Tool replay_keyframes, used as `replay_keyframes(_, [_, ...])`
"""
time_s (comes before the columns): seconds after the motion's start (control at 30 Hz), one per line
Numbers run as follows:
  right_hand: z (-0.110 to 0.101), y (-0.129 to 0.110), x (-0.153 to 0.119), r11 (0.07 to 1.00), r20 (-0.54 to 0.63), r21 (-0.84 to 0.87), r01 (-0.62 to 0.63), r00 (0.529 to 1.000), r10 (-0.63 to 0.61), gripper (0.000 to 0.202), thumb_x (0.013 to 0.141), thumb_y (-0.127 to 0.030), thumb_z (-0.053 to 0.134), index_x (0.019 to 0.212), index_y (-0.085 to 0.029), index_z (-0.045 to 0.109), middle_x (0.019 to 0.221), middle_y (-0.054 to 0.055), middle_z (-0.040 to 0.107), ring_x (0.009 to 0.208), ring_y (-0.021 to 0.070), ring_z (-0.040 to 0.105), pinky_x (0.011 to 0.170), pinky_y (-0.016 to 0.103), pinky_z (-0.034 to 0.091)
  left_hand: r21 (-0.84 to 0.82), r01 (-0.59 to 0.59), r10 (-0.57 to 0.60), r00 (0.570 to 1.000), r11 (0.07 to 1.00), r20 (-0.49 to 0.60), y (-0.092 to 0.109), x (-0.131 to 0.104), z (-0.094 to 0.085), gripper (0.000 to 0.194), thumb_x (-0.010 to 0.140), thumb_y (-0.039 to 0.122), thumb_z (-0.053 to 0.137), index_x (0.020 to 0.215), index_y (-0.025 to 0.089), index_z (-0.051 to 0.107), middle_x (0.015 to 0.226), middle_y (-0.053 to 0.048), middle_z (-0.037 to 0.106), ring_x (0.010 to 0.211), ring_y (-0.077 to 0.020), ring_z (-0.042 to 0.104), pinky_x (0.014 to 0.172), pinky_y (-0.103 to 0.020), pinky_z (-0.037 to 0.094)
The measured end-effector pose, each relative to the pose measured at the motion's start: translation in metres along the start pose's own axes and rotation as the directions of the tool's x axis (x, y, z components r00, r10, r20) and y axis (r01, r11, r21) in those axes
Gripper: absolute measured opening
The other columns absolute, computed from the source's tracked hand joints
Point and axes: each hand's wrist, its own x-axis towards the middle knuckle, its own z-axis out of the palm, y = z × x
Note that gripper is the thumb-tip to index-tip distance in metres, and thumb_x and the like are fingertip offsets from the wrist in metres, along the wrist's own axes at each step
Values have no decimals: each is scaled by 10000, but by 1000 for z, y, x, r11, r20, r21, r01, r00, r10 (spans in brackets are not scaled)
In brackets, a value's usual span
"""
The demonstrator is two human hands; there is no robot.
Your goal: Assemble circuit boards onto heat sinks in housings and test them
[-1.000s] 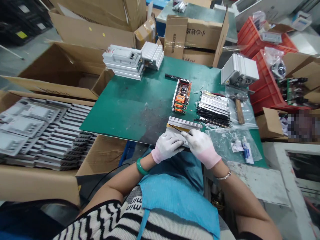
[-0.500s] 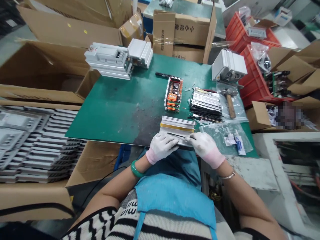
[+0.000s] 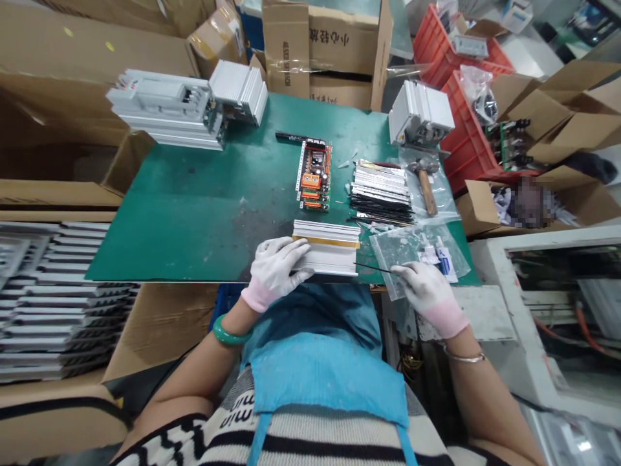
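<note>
My left hand (image 3: 277, 266), in a white glove with a pink cuff, grips the left end of a silver aluminium profile (image 3: 334, 254), fingers on top and thumb at the near edge. A yellow strip (image 3: 334, 242) runs along the profile, which lies at the table's front edge. My right hand (image 3: 427, 290), also gloved, pinches one end of a thin black strip (image 3: 372, 266). The strip's other end reaches the profile's right edge; I cannot tell whether it touches. Behind the profile lies a circuit board (image 3: 314, 176) with orange connectors.
On the green table (image 3: 208, 213) lie a pile of silver and black strips (image 3: 381, 191), a hammer (image 3: 427, 188), a plastic bag (image 3: 388, 249) and a small tube (image 3: 444, 257). Finned metal housings (image 3: 165, 107) stand at the back. Red crates (image 3: 468, 139) and cardboard boxes surround the table.
My right hand has moved right, off the profile, drawing the black strip from over the profile out to its right side. My left hand stays on the profile's left end. The view has shifted.
</note>
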Motion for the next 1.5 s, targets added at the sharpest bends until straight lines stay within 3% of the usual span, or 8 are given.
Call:
replay_keyframes(0.2, [3,5,-5,999,-56,52,-12,998,15,241,947,-155,485,1062,-183,696,973,81,686,899,220,581,804,325,397,56,23,-20,998,998,-57,4,2,1,429,941,543,539,1156,183,627,1135,-60,718,1034,-290,636,947,-476,395])
replay_keyframes(0.4, [4,5,-4,999,-25,50,-17,1000,18,250,944,-156,479,1051,-201,700,938,71,682,862,207,577,781,320,390,-59,-102,89,979,993,-185,28,4,4,245,876,395,690,1045,226,638,1011,-14,747,990,-223,676,945,-406,454])
replay_keyframes(0.67, [3,6,2,999,60,34,-5,998,3,273,916,-113,487,1054,-198,707,954,80,672,859,208,573,760,323,381,-45,-138,131,982,989,-134,40,7,19,119,865,245,696,981,259,675,965,22,757,916,-181,699,812,-361,464])
replay_keyframes(0.93, [14,-14,29,976,-5,203,84,996,-85,224,972,-171,493,1001,-206,713,956,59,697,888,182,591,786,295,382,-55,-175,164,974,983,-154,39,8,20,108,865,223,705,969,240,682,946,18,758,867,-168,701,730,-327,482])
replay_keyframes(1.03, [19,-31,49,964,48,227,139,987,-153,252,985,-183,483,1024,-234,727,987,55,703,905,176,597,799,300,385,-78,-179,171,980,981,-101,37,6,19,151,876,228,682,1024,253,691,986,-4,755,911,-182,703,734,-328,500])
replay_keyframes(1.13, [18,-38,59,949,65,269,162,981,-185,260,974,-177,490,1070,-248,721,1058,63,688,951,181,601,824,310,412,-117,-192,190,981,974,-24,26,1,13,194,902,246,642,1093,239,676,1029,-28,748,980,-203,696,859,-372,530])
replay_keyframes(1.3, [9,-29,56,871,73,490,37,994,-84,198,929,-203,551,1075,-211,685,1096,70,666,1026,182,619,914,326,473,-93,-118,110,990,989,-93,10,-10,-2,261,874,315,691,1123,250,647,1004,-16,750,978,-218,696,1029,-465,482])
replay_keyframes(1.5, [8,-24,80,775,269,618,-134,962,-48,150,826,-203,658,969,-185,701,961,26,709,906,158,653,847,283,491,-147,-176,154,977,973,-148,27,6,7,203,858,268,712,1053,256,658,1041,-6,742,1010,-207,680,1033,-461,487])
